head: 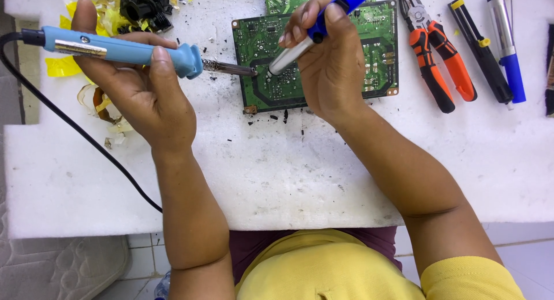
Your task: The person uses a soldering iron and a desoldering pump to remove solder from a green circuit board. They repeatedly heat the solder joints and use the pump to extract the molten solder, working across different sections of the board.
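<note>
My left hand [130,83] grips a light blue soldering iron [115,49] with a black cord; its metal tip touches the left part of a green circuit board [378,43] lying on a white foam surface. My right hand [332,63] holds a blue and silver desoldering pump [314,32] tilted, with its nozzle down on the board right beside the iron's tip. Both tool tips meet near the board's left middle area.
Orange and black pliers [433,57], a black and yellow tool [479,49] and a second blue and silver pump [508,43] lie at the right. Black parts and yellow tape scraps [130,8] sit at the top left. The white foam slab [277,173] ends near my body.
</note>
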